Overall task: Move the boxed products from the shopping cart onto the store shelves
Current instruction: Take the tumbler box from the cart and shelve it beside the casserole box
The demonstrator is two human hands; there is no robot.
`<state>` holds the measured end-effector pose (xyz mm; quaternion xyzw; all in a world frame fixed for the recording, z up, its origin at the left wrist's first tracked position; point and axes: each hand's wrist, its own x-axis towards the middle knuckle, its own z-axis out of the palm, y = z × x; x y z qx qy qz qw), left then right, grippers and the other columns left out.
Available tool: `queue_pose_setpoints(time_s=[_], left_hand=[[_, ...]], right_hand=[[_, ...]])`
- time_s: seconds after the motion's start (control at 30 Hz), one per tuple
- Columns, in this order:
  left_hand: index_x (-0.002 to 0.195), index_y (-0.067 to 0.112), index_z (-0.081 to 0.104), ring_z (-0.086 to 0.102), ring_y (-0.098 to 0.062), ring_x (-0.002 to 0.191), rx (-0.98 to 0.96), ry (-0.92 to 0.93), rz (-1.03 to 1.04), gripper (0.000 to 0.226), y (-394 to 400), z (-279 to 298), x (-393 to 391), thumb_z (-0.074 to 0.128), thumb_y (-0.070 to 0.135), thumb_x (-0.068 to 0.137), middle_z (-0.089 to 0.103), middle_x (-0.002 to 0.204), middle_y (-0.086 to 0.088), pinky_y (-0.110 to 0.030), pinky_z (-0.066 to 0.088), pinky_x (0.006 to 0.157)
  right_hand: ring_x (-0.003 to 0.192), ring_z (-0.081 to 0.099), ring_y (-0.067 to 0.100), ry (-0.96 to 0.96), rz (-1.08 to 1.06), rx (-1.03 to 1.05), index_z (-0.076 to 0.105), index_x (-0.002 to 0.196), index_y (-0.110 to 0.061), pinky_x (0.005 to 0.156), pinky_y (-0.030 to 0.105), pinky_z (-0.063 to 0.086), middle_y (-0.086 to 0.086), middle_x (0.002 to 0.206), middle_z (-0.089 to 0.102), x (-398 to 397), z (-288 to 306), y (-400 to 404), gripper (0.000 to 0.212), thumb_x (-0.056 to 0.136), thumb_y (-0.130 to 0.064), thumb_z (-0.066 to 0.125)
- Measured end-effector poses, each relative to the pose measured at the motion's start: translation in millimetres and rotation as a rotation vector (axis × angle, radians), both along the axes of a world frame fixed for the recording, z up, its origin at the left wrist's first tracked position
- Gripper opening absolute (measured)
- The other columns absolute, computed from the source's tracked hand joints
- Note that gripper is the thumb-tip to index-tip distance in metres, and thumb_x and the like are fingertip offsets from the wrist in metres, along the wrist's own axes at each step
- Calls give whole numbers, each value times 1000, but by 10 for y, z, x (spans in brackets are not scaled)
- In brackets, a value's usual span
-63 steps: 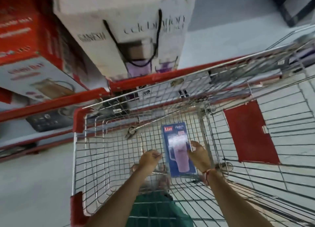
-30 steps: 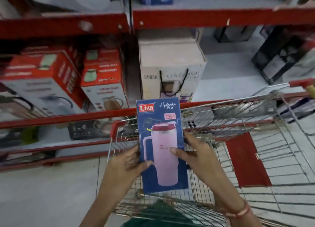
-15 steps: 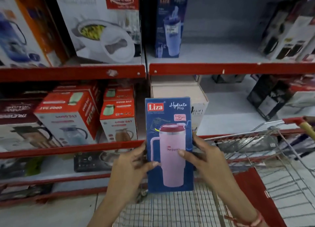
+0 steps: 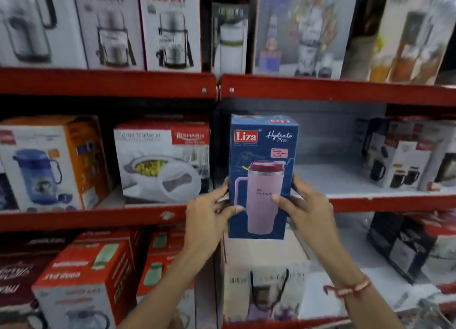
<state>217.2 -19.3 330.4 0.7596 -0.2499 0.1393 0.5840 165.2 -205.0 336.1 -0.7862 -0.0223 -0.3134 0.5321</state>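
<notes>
Blue "Liza Hydrate Pro" tumbler box upright between left hand and right hand, each grip closed on its sides

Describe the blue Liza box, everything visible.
The blue Liza box is a tall printed carton, upright, front toward the camera, showing a red Liza logo, "Hydrate Pro" and a pink handled tumbler with a dark red lid. Left hand and right hand grip its sides, thumbs on the front. It is held in front of the middle shelf.
</notes>
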Motion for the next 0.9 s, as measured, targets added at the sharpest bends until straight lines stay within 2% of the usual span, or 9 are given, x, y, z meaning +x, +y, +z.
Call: queue_pose_setpoints(time_s=[0.1,0.17,0.23,0.33,0.6,0.73,0.83,0.9], left_hand=[[132,18,53,68,-6,97,-19,-37,7,64,-172,86,340,77,11,73,69,117,0,-22,57,84],[132,19,52,67,-5,100,-27,-54,42,66,-282,92,529,77,11,71,68,119,-1,-27,57,88],[133,18,50,67,-7,100,-29,-63,83,68,-387,60,698,77,9,72,67,120,-2,-30,57,88],[135,20,47,67,-14,104,-26,-81,125,71,-516,-3,909,77,13,71,66,122,-4,-40,58,88],[132,18,51,70,-15,99,59,-101,197,71,-658,-155,1279,78,25,66,69,116,-6,-35,58,87],[130,15,54,71,-18,95,71,-73,213,74,-675,-188,1362,76,36,62,71,113,-8,-38,59,84],[131,18,53,72,-16,90,77,-38,198,80,-634,-254,1372,71,46,57,74,106,-7,-39,60,82],[133,20,51,72,-15,88,92,-32,173,78,-606,-311,1352,73,43,61,74,104,-6,-40,60,83]], right_hand=[[115,61,16,-12,5,21,48,137,-30,86,28,54,-15,129,59,352,115,-145,59,84,-13,68],[119,59,18,-8,5,44,47,138,-31,90,42,56,-16,130,57,574,120,-232,61,83,-13,69],[121,58,21,0,3,60,47,138,-31,93,51,54,-7,134,59,774,92,-311,63,83,-13,69],[121,58,21,-2,1,97,48,137,-30,92,50,55,-2,135,59,1030,37,-429,62,83,-10,69],[121,57,22,33,-24,69,45,140,-29,92,54,52,0,134,59,1359,-113,-539,60,85,-13,66],[120,56,18,50,-17,75,45,139,-27,92,53,53,-8,128,58,1433,-114,-552,59,85,-12,66],[120,56,19,85,-22,65,45,139,-27,91,52,54,0,132,60,1432,-168,-541,60,85,-12,66],[123,56,24,116,-16,69,44,139,-28,91,51,54,3,133,60,1403,-215,-517,60,85,-14,66]])
